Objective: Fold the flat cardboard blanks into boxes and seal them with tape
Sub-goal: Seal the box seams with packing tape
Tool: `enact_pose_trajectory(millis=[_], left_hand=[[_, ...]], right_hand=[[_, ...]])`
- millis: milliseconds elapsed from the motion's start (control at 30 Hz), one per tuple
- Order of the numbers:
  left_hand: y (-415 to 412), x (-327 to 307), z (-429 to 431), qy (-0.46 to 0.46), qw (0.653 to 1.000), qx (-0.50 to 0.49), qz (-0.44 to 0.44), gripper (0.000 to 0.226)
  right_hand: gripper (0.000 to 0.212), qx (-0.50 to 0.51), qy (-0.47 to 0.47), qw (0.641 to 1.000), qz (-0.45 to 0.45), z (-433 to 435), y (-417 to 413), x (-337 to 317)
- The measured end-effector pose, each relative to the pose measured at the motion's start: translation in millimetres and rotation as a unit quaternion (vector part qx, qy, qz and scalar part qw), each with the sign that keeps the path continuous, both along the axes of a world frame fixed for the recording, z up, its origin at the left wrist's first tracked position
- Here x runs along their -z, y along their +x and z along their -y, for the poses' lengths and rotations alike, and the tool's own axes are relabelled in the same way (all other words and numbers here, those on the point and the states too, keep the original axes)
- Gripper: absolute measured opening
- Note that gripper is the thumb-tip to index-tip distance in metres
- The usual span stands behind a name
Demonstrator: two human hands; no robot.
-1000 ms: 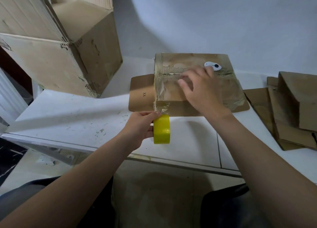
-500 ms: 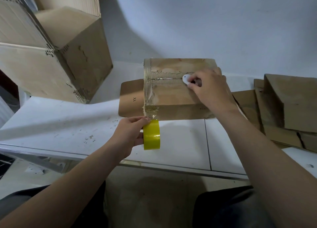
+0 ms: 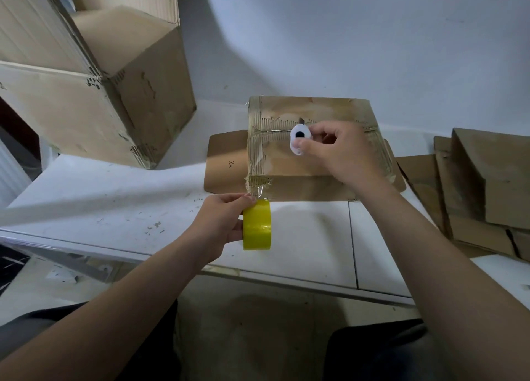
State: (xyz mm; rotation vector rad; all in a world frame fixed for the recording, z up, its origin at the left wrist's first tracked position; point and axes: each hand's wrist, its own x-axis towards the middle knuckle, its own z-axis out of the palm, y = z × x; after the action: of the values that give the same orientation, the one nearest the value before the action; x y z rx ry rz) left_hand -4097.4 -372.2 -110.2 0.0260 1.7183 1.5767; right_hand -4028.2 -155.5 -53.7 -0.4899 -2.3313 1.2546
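Note:
A folded brown cardboard box [image 3: 286, 162] lies on the white table [image 3: 114, 197], its top and left edge covered with clear tape. My left hand [image 3: 220, 223] holds a yellow tape roll [image 3: 257, 225] just below the box's front left corner, and a strip of clear tape runs from the roll up to that corner. My right hand [image 3: 338, 154] pinches a small white cutter [image 3: 299, 138] with a black spot over the top of the box, its short blade pointing away from me.
A flat blank [image 3: 226, 162] marked YX sticks out from under the box on the left. Large open cartons [image 3: 94, 88] stand at the back left. Several flat and folded cardboard pieces [image 3: 481, 185] are stacked on the right. The table's front edge runs just below my left hand.
My right hand left the box top, where it lay flat, took hold of the white cutter and lifted it toward the box's middle. My left hand kept holding the tape roll.

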Motion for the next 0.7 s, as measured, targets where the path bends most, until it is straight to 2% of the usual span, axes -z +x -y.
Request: enact_pose_trajectory(millis=[167,233,333,433,533,700], left_hand=[[0.9,0.2,1.6,-0.001,1.0,0.0,-0.001,0.031],[1.5,-0.7,1.7,0.0,1.0,0.002,0.0,0.032],[3.0,-1.6,2.1,-0.003,1.0,0.003,0.001,0.032],[5.1,-1.3,2.0,-0.001,1.0,-0.002,-0.002,0.033],[6.2,-1.4,1.0,0.001,1.0,-0.004,0.005,0.03],[7.9,-0.3,1.4,0.005,1.0,-0.004,0.012,0.033]], right_hand=[[0.012,-0.046,-0.133,0.99,-0.017,12.2,-1.8,-6.1],[0.013,-0.075,-0.127,0.989,-0.017,14.3,-2.9,-4.1],[0.013,-0.112,0.021,0.993,-0.009,15.0,-3.2,2.3],[0.017,-0.179,0.142,0.972,0.045,24.3,-2.6,5.8],[0.017,-0.213,0.227,0.949,0.054,34.4,-4.6,15.1],[0.016,-0.192,0.33,0.921,0.07,41.9,-7.4,27.3]])
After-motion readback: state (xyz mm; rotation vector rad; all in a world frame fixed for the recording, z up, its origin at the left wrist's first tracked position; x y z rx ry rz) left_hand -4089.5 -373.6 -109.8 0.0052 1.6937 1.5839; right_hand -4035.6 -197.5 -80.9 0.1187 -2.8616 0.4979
